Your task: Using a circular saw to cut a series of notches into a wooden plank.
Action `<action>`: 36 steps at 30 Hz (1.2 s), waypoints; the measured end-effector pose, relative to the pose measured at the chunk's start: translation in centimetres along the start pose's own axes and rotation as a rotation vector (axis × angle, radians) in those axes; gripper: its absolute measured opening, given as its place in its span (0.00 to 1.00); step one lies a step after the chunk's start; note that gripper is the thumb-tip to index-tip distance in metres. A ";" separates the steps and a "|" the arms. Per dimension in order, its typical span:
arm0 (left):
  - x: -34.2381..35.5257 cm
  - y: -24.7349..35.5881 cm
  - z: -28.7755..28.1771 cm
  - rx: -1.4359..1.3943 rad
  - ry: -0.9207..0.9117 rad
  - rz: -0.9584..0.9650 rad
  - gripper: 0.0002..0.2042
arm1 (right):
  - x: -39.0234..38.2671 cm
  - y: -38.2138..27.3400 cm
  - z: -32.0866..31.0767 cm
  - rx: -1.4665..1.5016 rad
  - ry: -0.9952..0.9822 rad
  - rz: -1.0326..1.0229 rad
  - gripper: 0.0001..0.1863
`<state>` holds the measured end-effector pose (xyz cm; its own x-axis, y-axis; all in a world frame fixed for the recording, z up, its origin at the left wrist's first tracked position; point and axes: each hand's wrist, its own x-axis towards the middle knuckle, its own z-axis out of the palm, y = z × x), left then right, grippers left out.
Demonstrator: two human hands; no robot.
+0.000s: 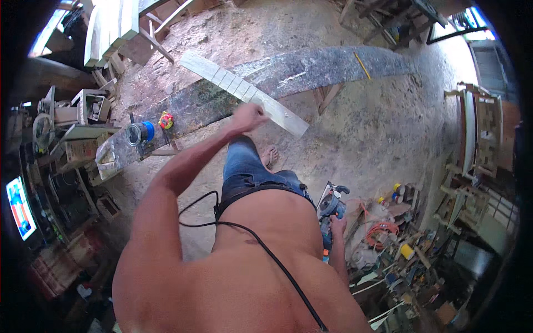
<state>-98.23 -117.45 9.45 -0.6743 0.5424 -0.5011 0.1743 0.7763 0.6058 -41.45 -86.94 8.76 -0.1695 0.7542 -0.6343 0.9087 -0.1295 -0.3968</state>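
Note:
My right hand [337, 225] is closed round the handle of a circular saw [331, 206], held low beside my right hip. Over the near edge of a pale wooden plank [284, 117] is my left hand [250, 117], its fingers curled; whether anything is inside them is hidden. The plank lies aslant across a long dark workbench board [194, 102], and its right end juts past the near edge. Several dark lines or cuts cross the plank's middle. A black cord [266, 250] runs over my body.
On the bench's left end are a blue round container [147, 132] and a red-yellow tape measure [166, 120]. A yellow pencil [362, 65] lies toward its right end. Scrap and an orange coiled cord [383, 234] litter the floor at right. Stacked timber [114, 33] stands far left.

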 end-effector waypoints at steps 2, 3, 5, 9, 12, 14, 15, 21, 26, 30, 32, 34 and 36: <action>0.2 -4.3 -5.0 0.424 0.267 0.287 0.42 | -2.6 -0.2 0.9 -0.020 0.009 0.043 0.13; -0.4 -1.7 -7.0 0.624 0.286 0.237 0.48 | -3.9 0.1 1.5 -0.039 0.050 0.088 0.13; 2.3 -7.3 -9.7 0.766 0.265 0.251 0.53 | -5.1 1.5 1.6 -0.030 0.012 0.130 0.13; 7.3 -8.5 -11.9 0.827 0.140 0.340 0.50 | -10.4 1.1 4.3 -0.043 0.045 0.203 0.10; 9.6 -8.4 -15.5 0.593 -0.212 0.402 0.45 | -12.5 6.6 5.4 0.137 0.023 0.304 0.07; 9.4 -9.9 -14.3 0.290 -0.266 0.335 0.43 | -15.9 6.1 6.2 0.145 0.023 0.386 0.10; 9.9 -9.4 -14.2 -0.018 -0.307 0.249 0.40 | -17.1 5.1 7.0 0.145 0.017 0.450 0.14; 10.0 -10.1 -12.2 0.011 -0.584 0.152 0.32 | -24.2 2.8 12.6 0.462 0.155 0.457 0.06; 9.6 -10.6 -11.4 -0.146 -0.615 0.107 0.30 | -27.9 -0.5 15.1 0.425 0.174 0.558 0.06; 8.2 -11.1 -13.1 -0.250 -0.608 0.091 0.29 | -27.5 7.2 18.2 0.443 0.164 0.657 0.09; 8.9 -11.8 -12.7 -0.277 -0.527 0.169 0.29 | -27.6 2.9 18.1 0.350 0.170 0.642 0.11; 8.8 -12.0 -12.8 -0.306 -0.524 0.170 0.29 | -27.6 -0.1 16.7 0.227 0.184 0.635 0.13; 8.8 -12.2 -13.2 -0.334 -0.516 0.178 0.29 | -26.9 -2.0 15.7 0.263 0.147 0.590 0.11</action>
<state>-115.80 -126.36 5.83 -0.2088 0.8036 -0.5573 -0.0374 0.5629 0.8257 -44.64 -117.04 16.20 0.3988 0.5866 -0.7049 0.7064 -0.6867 -0.1717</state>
